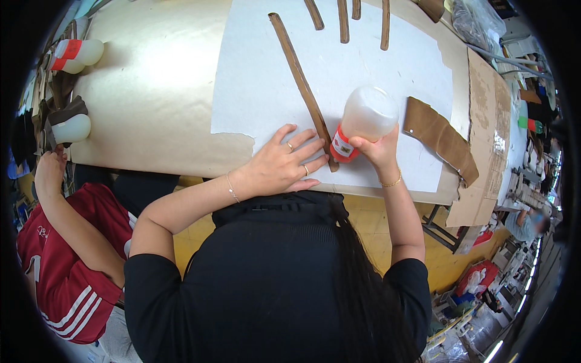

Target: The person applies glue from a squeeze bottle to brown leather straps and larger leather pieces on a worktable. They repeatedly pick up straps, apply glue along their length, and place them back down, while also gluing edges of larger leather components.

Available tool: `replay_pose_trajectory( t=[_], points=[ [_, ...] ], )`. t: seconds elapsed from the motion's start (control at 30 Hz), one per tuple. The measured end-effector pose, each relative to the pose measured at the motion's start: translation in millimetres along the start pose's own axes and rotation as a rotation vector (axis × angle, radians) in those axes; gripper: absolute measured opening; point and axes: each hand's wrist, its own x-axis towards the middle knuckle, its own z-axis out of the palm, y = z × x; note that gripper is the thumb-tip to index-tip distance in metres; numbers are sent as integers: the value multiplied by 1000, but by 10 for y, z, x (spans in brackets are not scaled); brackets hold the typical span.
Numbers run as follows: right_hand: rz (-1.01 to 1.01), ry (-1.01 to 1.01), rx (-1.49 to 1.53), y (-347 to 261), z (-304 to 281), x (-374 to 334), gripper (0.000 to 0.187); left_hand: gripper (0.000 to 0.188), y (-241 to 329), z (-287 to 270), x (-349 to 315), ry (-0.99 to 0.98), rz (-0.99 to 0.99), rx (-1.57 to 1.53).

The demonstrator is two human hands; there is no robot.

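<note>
My right hand (pixel 381 148) is wrapped round a translucent plastic bottle (pixel 370 112) with a red label. The bottle is tipped over, its base up and its lower end near the end of a long brown strip (pixel 301 78). What comes out of it, if anything, is hidden. My left hand (pixel 289 158) lies flat with spread fingers on the white paper (pixel 254 78), its fingertips beside the strip. The strip runs slantwise from the far side of the paper to its near edge. Right of the bottle rests a wider, curved brown piece (pixel 442 133).
Several short brown strips (pixel 343 21) lie at the far edge of the paper. Cardboard (pixel 484 133) covers the table's right end. At the left, a person in a red shirt (pixel 78 260) sits near more bottles (pixel 89 52). Clear plastic bags (pixel 478 21) lie at the far right.
</note>
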Motion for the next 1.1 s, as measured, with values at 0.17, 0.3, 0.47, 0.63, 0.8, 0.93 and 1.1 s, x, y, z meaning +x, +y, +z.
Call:
replay_pose_trajectory(
  t=[0.17, 0.3, 0.47, 0.63, 0.8, 0.93, 1.1],
  points=[
    [86, 84, 133, 54, -40, -252, 64, 47, 7, -4, 1, 11, 4, -9],
    [131, 331, 256, 161, -102, -437, 75, 47, 17, 26, -5, 3, 48, -4],
    [84, 455, 278, 82, 11, -506, 70, 47, 30, 27, -1, -39, 66, 22],
    [81, 383, 315, 30, 58, -453, 63, 48, 28, 59, -11, -36, 65, 48],
    [71, 282, 191, -17, 25, -417, 60, 48, 31, 47, -7, -37, 60, 45],
    [100, 261, 144, 10, 0, -491, 63, 49, 27, 37, -6, -57, 58, 47],
    [146, 496, 330, 104, -27, -633, 71, 50, 28, 32, -12, -68, 67, 53]
  ],
)
